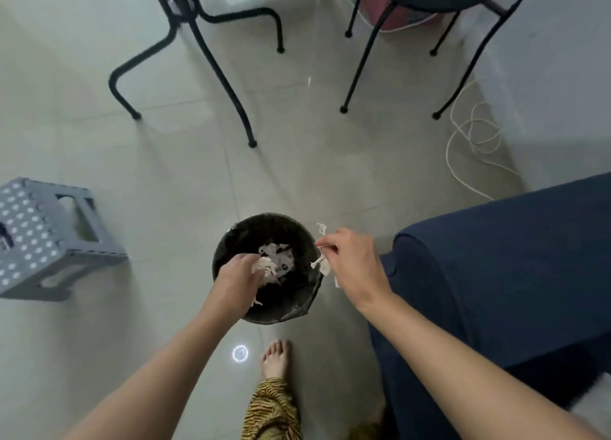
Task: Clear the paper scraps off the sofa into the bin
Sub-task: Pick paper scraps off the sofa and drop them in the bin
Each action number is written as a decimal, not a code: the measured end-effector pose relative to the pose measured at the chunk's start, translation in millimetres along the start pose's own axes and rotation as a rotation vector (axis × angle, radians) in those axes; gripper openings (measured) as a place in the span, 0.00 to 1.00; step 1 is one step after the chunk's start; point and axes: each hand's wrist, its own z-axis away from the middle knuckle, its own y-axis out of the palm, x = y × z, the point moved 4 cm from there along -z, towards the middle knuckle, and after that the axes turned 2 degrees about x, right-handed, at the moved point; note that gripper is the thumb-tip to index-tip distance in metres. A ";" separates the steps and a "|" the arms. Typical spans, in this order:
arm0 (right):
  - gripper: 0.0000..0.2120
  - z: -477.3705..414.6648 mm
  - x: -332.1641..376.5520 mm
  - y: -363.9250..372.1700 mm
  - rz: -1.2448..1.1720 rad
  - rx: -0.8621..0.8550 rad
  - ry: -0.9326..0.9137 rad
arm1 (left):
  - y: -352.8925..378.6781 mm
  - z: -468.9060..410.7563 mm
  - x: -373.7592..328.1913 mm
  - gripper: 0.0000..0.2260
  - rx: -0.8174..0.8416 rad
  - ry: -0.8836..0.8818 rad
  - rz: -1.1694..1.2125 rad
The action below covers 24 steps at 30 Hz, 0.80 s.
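A round black bin (231,237) lined with a dark bag stands on the floor, with white paper scraps (281,261) lying inside it. My left hand (236,282) hovers over the bin's near side, fingers curled on a few white scraps. My right hand (350,264) is at the bin's right rim, pinching thin torn paper strips (322,264) that dangle over the edge. The dark blue sofa (496,274) sits to the right of the bin; no scraps show on its visible part.
A grey folding step stool (43,237) stands at the left. Black table legs (215,59) and chair legs (363,52) are ahead. A white cable (469,148) coils on the floor at the right. My bare foot (276,360) is just behind the bin.
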 end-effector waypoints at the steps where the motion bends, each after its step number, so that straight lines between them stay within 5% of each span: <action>1: 0.08 -4.6 -0.6 16.3 0.003 0.017 0.017 | 3.2 -6.7 12.3 0.18 0.010 -0.026 0.020; 10: 0.06 -29.2 -3.1 105.4 0.022 0.153 0.175 | 10.4 -25.9 71.6 0.44 0.109 -0.012 -0.010; 19: 0.47 -30.3 1.5 131.3 0.007 0.571 0.250 | -2.2 -17.6 103.7 0.44 0.108 -0.043 0.022; 22: 0.50 -31.8 1.6 131.0 -0.018 0.573 0.227 | -6.0 -20.0 99.9 0.43 0.088 -0.030 0.019; 24: 0.41 -33.1 -3.6 131.3 0.009 0.519 0.223 | -7.7 -22.1 95.4 0.41 0.067 -0.024 0.020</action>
